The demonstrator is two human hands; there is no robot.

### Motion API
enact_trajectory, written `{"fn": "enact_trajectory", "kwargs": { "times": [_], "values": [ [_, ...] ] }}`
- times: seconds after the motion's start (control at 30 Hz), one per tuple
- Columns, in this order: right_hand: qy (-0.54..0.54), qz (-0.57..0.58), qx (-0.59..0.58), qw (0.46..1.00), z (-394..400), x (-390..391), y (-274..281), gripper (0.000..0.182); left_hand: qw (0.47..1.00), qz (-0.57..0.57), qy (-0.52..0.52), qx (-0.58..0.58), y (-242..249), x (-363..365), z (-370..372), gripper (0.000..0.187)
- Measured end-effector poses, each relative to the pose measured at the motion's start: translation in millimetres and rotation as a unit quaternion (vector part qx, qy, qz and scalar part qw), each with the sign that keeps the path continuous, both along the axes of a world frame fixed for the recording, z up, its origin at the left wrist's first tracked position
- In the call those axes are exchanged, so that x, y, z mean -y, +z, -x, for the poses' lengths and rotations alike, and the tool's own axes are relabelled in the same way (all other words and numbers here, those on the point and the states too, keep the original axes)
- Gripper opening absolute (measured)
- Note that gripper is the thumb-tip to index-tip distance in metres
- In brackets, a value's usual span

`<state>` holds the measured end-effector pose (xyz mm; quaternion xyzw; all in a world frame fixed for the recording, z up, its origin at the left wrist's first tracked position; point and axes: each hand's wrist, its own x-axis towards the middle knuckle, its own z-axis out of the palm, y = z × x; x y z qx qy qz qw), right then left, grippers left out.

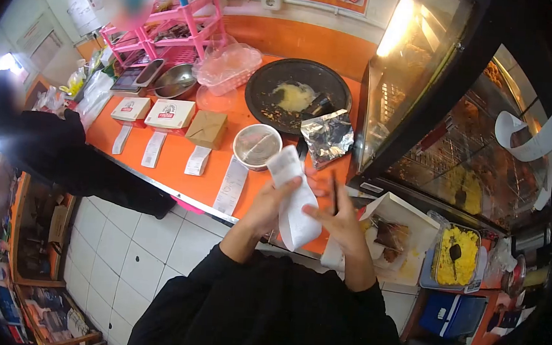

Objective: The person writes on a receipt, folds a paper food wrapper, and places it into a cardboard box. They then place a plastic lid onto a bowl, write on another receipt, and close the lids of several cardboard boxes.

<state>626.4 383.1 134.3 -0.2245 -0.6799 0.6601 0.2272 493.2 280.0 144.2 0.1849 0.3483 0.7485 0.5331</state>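
A long white paper slip (297, 213) hangs between my two hands over the counter's front edge, its lower end curling. My left hand (270, 204) is closed on the slip's left side. My right hand (342, 220) pinches its right edge, and a dark, thin, pen-like object stands up from the same hand. Just beyond the hands sit a round lidded tub (256, 146) and a foil-wrapped packet (328, 136). Another printed slip (231, 187) lies flat on the orange counter, left of my left hand.
A black round pan (298, 93) is at the back. Boxes (171, 114) with slips stand left, near pink shelves (171, 25). A person in black (64, 149) stands far left. At right are a glass cabinet (447, 134) and a tray of yellow food (456, 255).
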Motion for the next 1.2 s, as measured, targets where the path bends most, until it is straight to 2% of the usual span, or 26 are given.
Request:
{"fn": "enact_trajectory", "kwargs": {
  "times": [0.03, 0.13, 0.17, 0.23, 0.33, 0.43, 0.47, 0.53, 0.57, 0.6, 0.67, 0.7, 0.73, 0.83, 0.9, 0.93, 1.07, 1.2],
  "values": [
    [0.031, 0.063, -0.003, 0.998, -3.2, 7.6, -2.8, 0.053, 0.999, 0.002, 0.025, 0.027, 2.3, -1.0, 1.2, 0.033],
    [0.110, 0.106, 0.114, 0.982, -19.0, 14.1, -7.8, 0.038, 0.996, -0.046, 0.030, 0.070, -3.3, -4.1, 12.5, 0.035],
    [0.097, 0.111, 0.111, 0.983, -22.3, 16.4, -14.1, 0.035, 0.995, -0.022, 0.042, 0.089, -3.3, -6.3, 10.7, 0.035],
    [0.069, 0.122, 0.103, 0.985, -25.2, 20.8, -27.1, 0.030, 0.988, -0.063, 0.024, 0.139, -9.9, -10.2, 10.0, 0.033],
    [0.042, 0.115, 0.106, 0.987, -29.3, 29.8, -26.0, 0.030, 0.981, -0.081, 0.005, 0.178, -12.6, -14.1, 6.8, 0.030],
    [0.039, 0.023, 0.174, 0.984, -39.4, 31.5, -38.8, 0.022, 0.973, -0.091, -0.024, 0.211, -19.0, -15.0, 2.6, 0.030],
    [0.020, -0.010, 0.161, 0.987, -47.6, 30.8, -37.8, 0.020, 0.969, -0.096, -0.037, 0.223, -22.1, -15.0, 2.8, 0.030],
    [-0.020, -0.076, 0.136, 0.988, -75.3, 22.5, -29.9, 0.017, 0.983, -0.080, -0.030, 0.165, -26.1, -15.1, 6.7, 0.030],
    [-0.116, -0.106, 0.150, 0.976, -91.8, 14.1, -22.8, 0.017, 0.987, -0.072, -0.030, 0.138, -29.6, -17.6, 5.3, 0.030],
    [-0.211, -0.135, 0.165, 0.954, -110.7, 2.7, -17.2, 0.018, 0.999, -0.004, -0.032, 0.015, -37.5, -21.5, -0.3, 0.030],
    [-0.422, -0.318, 0.162, 0.833, -148.6, -23.5, -32.0, 0.029, 0.964, 0.118, -0.036, -0.235, -56.8, -26.7, -16.6, 0.031],
    [-0.438, -0.286, 0.269, 0.808, -169.8, -30.0, -30.2, 0.031, 0.933, 0.139, -0.052, -0.328, -61.2, -32.7, -33.9, 0.036],
    [-0.447, -0.249, 0.371, 0.775, -188.9, -34.9, -28.7, 0.033, 0.910, 0.146, -0.066, -0.383, -70.6, -38.9, -48.9, 0.040],
    [-0.408, -0.294, 0.411, 0.760, -224.2, -46.1, -66.9, 0.032, 0.824, 0.169, -0.082, -0.535, -104.1, -55.8, -82.6, 0.048],
    [-0.417, -0.230, 0.419, 0.773, -227.0, -42.3, -68.9, 0.032, 0.759, 0.181, -0.072, -0.622, -112.4, -63.7, -97.0, 0.048],
    [-0.421, -0.198, 0.422, 0.778, -226.1, -40.5, -67.4, 0.032, 0.752, 0.176, -0.066, -0.632, -113.7, -64.7, -100.5, 0.046],
    [-0.361, -0.224, 0.425, 0.799, -242.2, -50.5, -101.5, 0.028, 0.724, 0.136, -0.029, -0.676, -114.4, -60.7, -101.2, 0.036],
    [-0.334, -0.300, 0.374, 0.812, -199.1, -28.8, -74.6, 0.021, 0.690, 0.145, 0.025, -0.709, -103.7, -38.8, -79.2, 0.028]
  ]
}}
